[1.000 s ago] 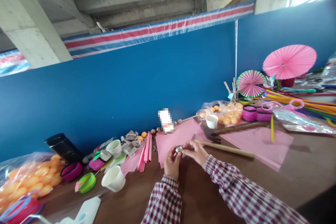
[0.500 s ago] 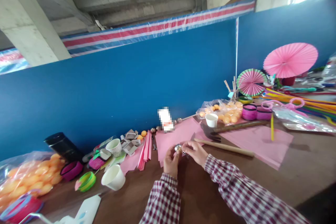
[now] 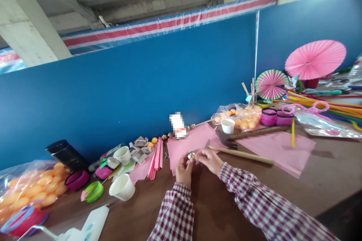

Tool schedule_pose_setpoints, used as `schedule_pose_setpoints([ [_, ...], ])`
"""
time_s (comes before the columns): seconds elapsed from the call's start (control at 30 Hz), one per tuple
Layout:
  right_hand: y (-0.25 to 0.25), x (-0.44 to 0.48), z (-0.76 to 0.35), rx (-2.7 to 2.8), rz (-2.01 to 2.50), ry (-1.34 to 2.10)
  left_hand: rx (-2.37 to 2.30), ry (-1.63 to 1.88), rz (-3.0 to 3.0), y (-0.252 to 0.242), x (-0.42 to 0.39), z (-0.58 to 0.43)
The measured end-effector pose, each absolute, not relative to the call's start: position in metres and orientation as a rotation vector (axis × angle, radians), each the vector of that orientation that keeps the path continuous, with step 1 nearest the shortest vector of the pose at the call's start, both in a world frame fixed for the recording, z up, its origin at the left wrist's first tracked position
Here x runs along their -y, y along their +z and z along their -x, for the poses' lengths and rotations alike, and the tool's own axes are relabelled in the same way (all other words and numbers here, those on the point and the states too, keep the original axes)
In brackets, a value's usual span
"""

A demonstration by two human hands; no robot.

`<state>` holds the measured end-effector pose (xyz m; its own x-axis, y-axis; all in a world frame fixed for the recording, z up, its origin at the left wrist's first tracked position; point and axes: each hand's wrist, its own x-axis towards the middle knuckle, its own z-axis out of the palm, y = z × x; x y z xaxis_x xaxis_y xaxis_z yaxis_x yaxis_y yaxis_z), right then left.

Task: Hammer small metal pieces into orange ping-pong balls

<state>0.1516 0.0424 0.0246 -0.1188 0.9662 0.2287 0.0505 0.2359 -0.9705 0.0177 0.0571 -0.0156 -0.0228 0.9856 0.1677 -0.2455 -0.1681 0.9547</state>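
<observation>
– Fingers first, please: closed on what, in the left hand [image 3: 183,171]?

– On a small silver ball [image 3: 191,155], pinched near the tips and held over the near part of the large pink sheet [image 3: 198,137].

– And in the right hand [image 3: 210,160]?

– Bent, thumb and forefinger close together, pointing toward the ball, over the near right side of the large pink sheet. Can't tell whether gripping something small or merely touching; too little visible there.

– Fine. Just right of the sheet?

– A tool with a pale wooden handle [image 3: 243,153], head end at the sheet's edge. Behind it, also right of the sheet, a dark-headed tool [image 3: 261,131]; farther right, a second pink sheet [image 3: 283,154].

– And left of the large one?

– Just beside it, folded pink strips [image 3: 156,160]. Farther left, small grey boxes [image 3: 140,154], a patterned cup [image 3: 122,155] and, nearer the camera, a white cup [image 3: 122,187]. All on a brown table [image 3: 226,203].

– Behind the sheet?

– A few metallic balls [image 3: 164,137] near the far edge, with a pixelated item [image 3: 177,125] among them, then a blue partition [image 3: 147,83].

– Farther out?

– Back right of the sheet, a clear bag of orange balls [image 3: 241,116]; far right, a round pink fan [image 3: 316,59].
</observation>
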Motion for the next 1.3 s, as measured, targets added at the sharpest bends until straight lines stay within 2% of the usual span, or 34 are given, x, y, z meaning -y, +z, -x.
schedule_pose_setpoints([
  [0.67, 0.008, -0.050, -0.156, 1.481, 1.095, 0.960, -0.960, 1.416, -1.290, -0.015, -0.056, -0.016],
  [0.97, 0.012, -0.049, -0.152, 1.354, 0.943, 1.138, -0.967, 1.417, -1.247, -0.016, -0.056, -0.017],
  [1.3, 0.005, -0.052, -0.154, 1.336, 0.993, 1.106, -0.966, 1.408, -1.215, -0.010, -0.054, -0.018],
])
